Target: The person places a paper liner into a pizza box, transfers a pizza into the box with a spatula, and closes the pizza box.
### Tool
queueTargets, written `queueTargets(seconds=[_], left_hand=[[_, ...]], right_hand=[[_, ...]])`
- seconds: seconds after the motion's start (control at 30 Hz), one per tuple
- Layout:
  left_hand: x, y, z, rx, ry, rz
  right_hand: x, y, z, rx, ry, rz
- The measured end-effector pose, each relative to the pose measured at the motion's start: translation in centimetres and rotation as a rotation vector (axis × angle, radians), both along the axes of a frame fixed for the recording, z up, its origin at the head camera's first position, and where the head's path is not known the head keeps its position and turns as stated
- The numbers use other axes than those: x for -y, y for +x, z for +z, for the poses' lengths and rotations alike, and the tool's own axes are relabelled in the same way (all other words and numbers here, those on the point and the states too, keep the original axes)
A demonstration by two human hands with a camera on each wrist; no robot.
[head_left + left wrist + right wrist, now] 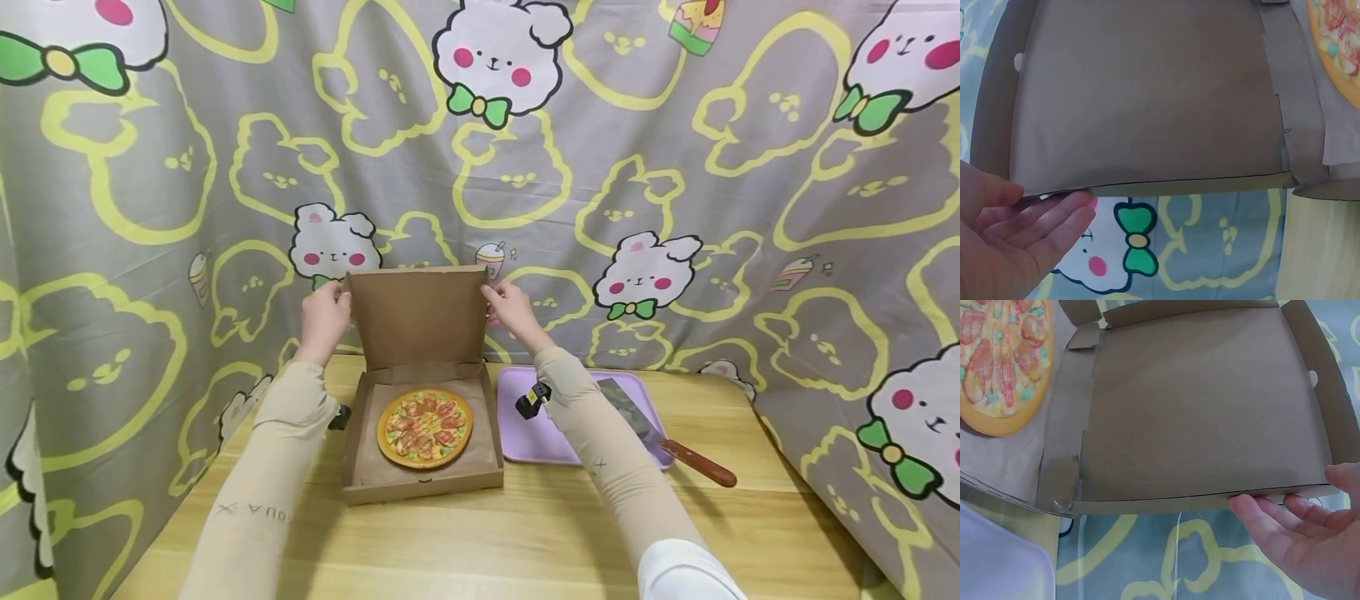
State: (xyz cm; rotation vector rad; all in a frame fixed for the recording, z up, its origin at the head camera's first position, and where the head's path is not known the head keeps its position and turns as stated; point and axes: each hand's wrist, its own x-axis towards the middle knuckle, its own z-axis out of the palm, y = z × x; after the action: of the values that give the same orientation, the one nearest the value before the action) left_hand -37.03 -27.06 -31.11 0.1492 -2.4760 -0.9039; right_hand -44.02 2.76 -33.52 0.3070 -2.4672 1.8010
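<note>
A cardboard pizza box (423, 492) stands on the table with its lid (420, 317) raised upright. Inside, on brown paper, lies a round pizza (425, 428) with a yellow crust and reddish toppings. My left hand (326, 322) pinches the lid's upper left corner; in the left wrist view the thumb is on the inner side and the fingers (1054, 222) lie along the outer edge. At the upper right corner, my right hand (517, 314) grips the lid the same way, its fingers (1272, 528) under the side flap in the right wrist view.
Right of the box lies a purple tray (525, 442), partly behind my right forearm. A pizza server (697, 462) with a wooden handle rests across its right rim. The wooden table (480, 550) meets a patterned curtain (525, 192) at the back and sides.
</note>
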Motion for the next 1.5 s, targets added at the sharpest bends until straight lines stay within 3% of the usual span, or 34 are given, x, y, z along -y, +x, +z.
queueTargets(seconds=[0.23, 0.4, 0.73, 1.0, 1.17, 1.3, 1.5], left_hand=[[1.1, -0.8, 0.7, 0.062, -0.017, -0.027], [1.6, -0.7, 1.0, 0.115, -0.041, -0.058], [2.3, 1.4, 1.1, 0.183, -0.070, -0.134], [3.2, 3.0, 0.1, 0.207, -0.127, -0.178], [3.3, 4.0, -1.0, 0.230, -0.100, -0.228], [3.5, 4.8, -1.7, 0.244, -0.028, -0.279], [4.5, 5.6, -1.3, 0.406, 0.204, -0.462]], right_hand=[[0.2, 0.1, 0.3, 0.001, 0.009, -0.012], [0.2, 0.4, 0.3, -0.002, 0.039, -0.008], [0.2, 1.9, -0.2, -0.087, 0.157, 0.010], [-0.5, 3.2, -0.9, -0.047, 0.186, 0.083], [-1.4, 4.1, -1.6, 0.001, 0.192, 0.143], [-2.3, 4.5, -2.1, 0.022, 0.216, 0.192], [-3.2, 4.7, -2.0, 0.053, 0.220, 0.261]])
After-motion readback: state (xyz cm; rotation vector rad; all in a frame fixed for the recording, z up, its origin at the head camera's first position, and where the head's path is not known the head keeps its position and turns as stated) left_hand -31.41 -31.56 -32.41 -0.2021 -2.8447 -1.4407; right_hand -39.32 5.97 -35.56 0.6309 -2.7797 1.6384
